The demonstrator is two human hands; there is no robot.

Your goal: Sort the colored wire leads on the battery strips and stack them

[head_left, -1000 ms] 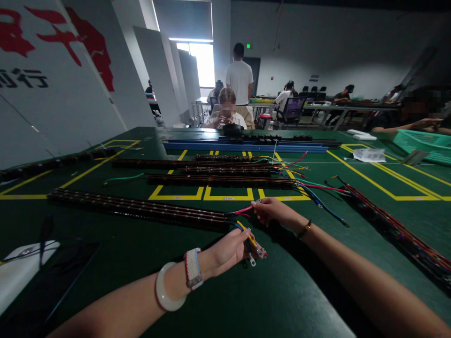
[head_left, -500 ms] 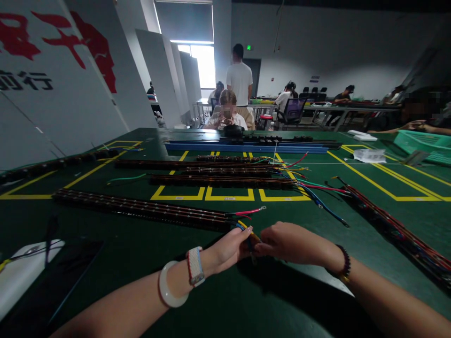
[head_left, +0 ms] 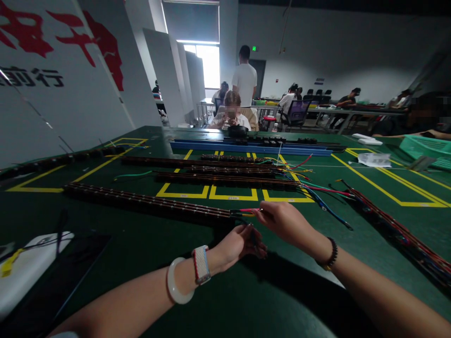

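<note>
A long dark wiring bar [head_left: 151, 203] with copper-brown rows lies across the near table, its wire ends pointing right. My right hand [head_left: 282, 223] pinches the tips of a red wire [head_left: 246, 211] and a yellow wire [head_left: 248, 215] just off the bar's end. Below them, my left hand [head_left: 236, 246] is closed around a dark wire [head_left: 253, 237] coming from the same end; part of that wire is hidden by the fingers. The two hands are close together but apart.
Several similar bars [head_left: 225, 179] lie farther back over yellow-taped boxes. Another wired bar [head_left: 394, 225] slants along the right. A white device [head_left: 28, 267] and dark panel [head_left: 81, 267] lie near left. Blue rails [head_left: 253, 148], a green basket [head_left: 430, 149] and a seated person [head_left: 230, 115] are beyond.
My right hand has moved up and away from my left hand, and now has the red and yellow wires. The yellow wire has swung up beside the red one. The view has shifted slightly.
</note>
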